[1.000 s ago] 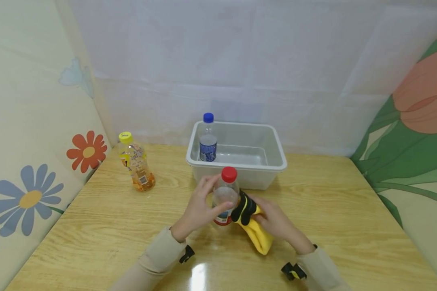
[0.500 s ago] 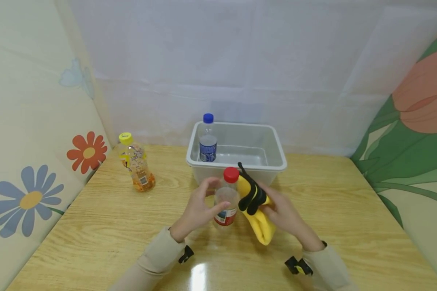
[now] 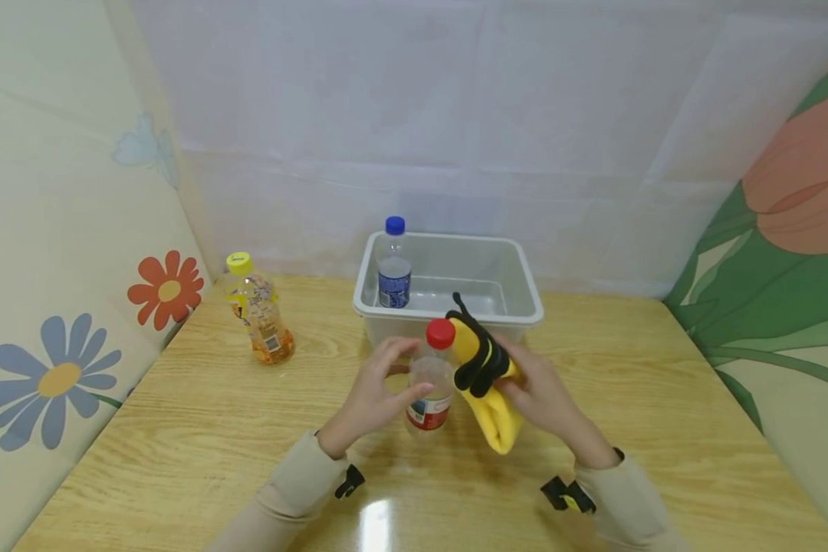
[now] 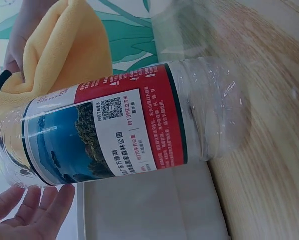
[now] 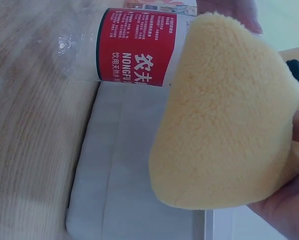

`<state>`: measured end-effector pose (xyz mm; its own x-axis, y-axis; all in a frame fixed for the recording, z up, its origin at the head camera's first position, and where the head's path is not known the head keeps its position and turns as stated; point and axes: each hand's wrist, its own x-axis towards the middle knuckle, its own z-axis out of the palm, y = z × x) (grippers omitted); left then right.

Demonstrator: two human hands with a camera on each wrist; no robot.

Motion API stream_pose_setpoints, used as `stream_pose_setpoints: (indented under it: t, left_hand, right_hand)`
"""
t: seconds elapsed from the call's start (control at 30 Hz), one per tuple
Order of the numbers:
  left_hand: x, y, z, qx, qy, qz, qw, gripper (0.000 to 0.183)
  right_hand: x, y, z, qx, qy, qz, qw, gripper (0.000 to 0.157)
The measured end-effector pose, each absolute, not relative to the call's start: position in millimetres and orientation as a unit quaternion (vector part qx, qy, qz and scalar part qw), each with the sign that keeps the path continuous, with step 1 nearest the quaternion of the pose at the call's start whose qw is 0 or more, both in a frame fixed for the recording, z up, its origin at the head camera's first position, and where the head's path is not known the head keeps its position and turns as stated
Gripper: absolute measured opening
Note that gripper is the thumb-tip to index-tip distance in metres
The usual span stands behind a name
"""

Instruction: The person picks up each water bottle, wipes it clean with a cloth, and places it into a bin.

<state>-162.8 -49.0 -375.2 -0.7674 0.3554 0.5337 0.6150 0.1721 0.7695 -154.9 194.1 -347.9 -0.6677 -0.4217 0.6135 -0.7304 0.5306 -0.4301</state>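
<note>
A clear plastic bottle [image 3: 429, 412] with a red cap and a red-and-blue label stands upright before me in the head view. My left hand [image 3: 372, 395] holds it, thumb across the front and fingers behind; in the left wrist view those fingertips lie along its side. To its right, my right hand [image 3: 541, 391] grips a folded yellow fleecy cloth [image 3: 497, 422] with black bands and a thin black strip sticking up. The cloth's fuzzy face fills much of the right wrist view and overlaps the bottle there.
A light grey plastic bin [image 3: 396, 330] stands just behind the hands. Inside its left end is a blue-capped bottle [image 3: 394, 284]. Off to the left stands a yellow-capped bottle [image 3: 265, 326] with amber liquid at the bottom. A white cloth backdrop [image 3: 441, 115] hangs behind.
My right hand has lifted the yellow cloth up and away from the bottle's side. The bottle has shifted slightly right and its label has turned.
</note>
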Motion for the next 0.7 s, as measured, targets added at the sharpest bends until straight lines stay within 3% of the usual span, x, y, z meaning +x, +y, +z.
stream_pose_setpoints:
  t: [0.7]
  left_hand:
    - [-166.8,-50.3,-380.0,-0.388,-0.738,-0.535,0.133,0.055]
  right_hand:
    - [-159.1,188.2,-332.6,0.381,-0.854,0.304,0.184,0.069]
